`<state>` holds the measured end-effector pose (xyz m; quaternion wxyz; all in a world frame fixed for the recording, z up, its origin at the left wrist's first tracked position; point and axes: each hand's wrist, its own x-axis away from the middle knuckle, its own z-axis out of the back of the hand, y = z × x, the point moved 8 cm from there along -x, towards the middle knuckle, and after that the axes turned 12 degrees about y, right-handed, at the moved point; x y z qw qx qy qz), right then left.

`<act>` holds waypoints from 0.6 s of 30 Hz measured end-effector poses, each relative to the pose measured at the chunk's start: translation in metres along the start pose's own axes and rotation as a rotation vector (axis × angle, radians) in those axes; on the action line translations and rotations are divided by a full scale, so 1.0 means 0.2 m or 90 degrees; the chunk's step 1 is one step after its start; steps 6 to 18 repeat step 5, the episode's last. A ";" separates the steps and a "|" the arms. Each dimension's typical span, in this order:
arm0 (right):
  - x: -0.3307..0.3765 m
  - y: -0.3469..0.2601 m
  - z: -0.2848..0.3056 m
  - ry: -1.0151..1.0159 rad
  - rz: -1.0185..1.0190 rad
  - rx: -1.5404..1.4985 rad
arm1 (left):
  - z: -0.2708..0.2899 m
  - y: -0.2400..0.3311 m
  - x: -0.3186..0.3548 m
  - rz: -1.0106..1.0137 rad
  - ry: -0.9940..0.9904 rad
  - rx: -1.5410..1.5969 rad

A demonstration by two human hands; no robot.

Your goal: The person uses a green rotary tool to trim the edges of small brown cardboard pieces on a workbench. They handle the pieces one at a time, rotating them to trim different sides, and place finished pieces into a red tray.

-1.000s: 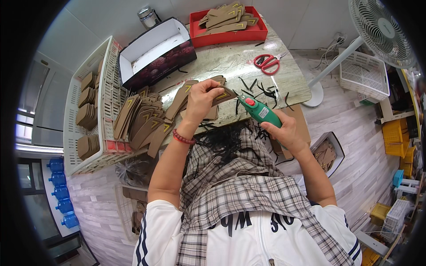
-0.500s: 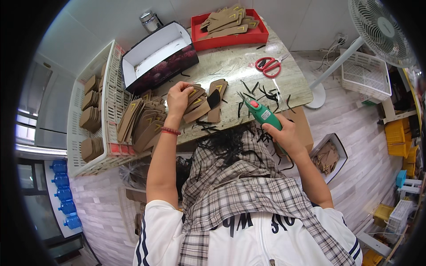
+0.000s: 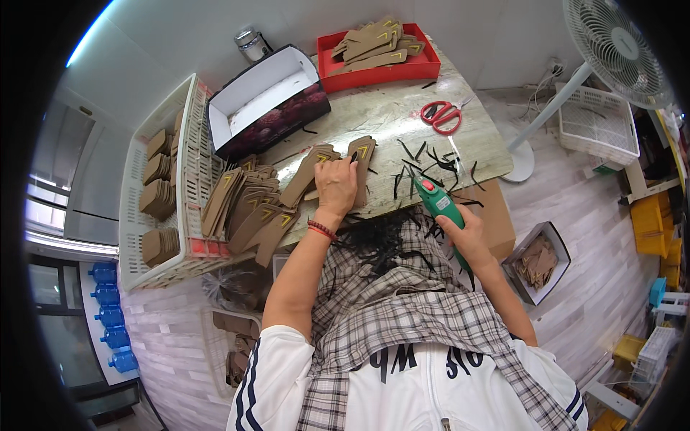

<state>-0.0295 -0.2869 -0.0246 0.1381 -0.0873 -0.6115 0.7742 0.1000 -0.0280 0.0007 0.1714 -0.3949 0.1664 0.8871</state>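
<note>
My left hand (image 3: 336, 185) is over the near part of the table with its fingers closed. A small black piece (image 3: 354, 156) shows at its fingertips, and the hand hides most of what lies beneath. Beside it are flat brown pieces with yellow chevrons: a fanned stack (image 3: 305, 176) to the left and a few pieces (image 3: 364, 152) to the right. My right hand (image 3: 467, 233) grips a green electric hand tool (image 3: 440, 204) with a red button. The tool's narrow tip points away from me, over scattered black strips (image 3: 435, 167).
A white plastic crate (image 3: 180, 179) of brown pieces stands at left, with more piled alongside. A dark box with a white inside (image 3: 262, 79), a red tray (image 3: 381, 79) of pieces and red-handled scissors (image 3: 442, 118) sit farther back. Black scraps (image 3: 374, 241) cover my plaid apron. A fan (image 3: 619, 54) stands right.
My left hand has moved right, from the left stack toward the black piece, and closed there. The right hand still holds the green tool, slightly nearer to me. The whole view has shifted a little.
</note>
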 end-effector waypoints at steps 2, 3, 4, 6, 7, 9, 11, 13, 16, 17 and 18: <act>0.01 0.01 0.01 0.007 0.004 0.019 | -0.02 -0.07 -0.02 0.039 -0.055 -0.002; 0.00 0.02 0.01 0.003 0.001 0.021 | -0.03 -0.13 -0.04 0.085 -0.082 -0.013; 0.00 0.03 0.02 0.001 -0.004 0.023 | -0.03 -0.18 -0.09 0.131 -0.109 -0.022; 0.00 0.04 0.02 -0.002 -0.008 0.027 | 0.00 -0.23 -0.14 0.179 -0.136 -0.031; 0.00 0.04 0.02 -0.002 -0.008 0.027 | 0.00 -0.23 -0.14 0.179 -0.136 -0.031; 0.00 0.04 0.02 -0.002 -0.008 0.027 | 0.00 -0.23 -0.14 0.179 -0.136 -0.031; 0.00 0.04 0.02 -0.002 -0.008 0.027 | 0.00 -0.23 -0.14 0.179 -0.136 -0.031; 0.00 0.04 0.02 -0.002 -0.008 0.027 | 0.00 -0.23 -0.14 0.179 -0.136 -0.031; 0.00 0.04 0.02 -0.002 -0.008 0.027 | 0.00 -0.23 -0.14 0.179 -0.136 -0.031; 0.00 0.04 0.02 -0.002 -0.008 0.027 | 0.00 -0.23 -0.14 0.179 -0.136 -0.031; 0.00 0.04 0.02 -0.002 -0.008 0.027 | 0.00 -0.23 -0.14 0.179 -0.136 -0.031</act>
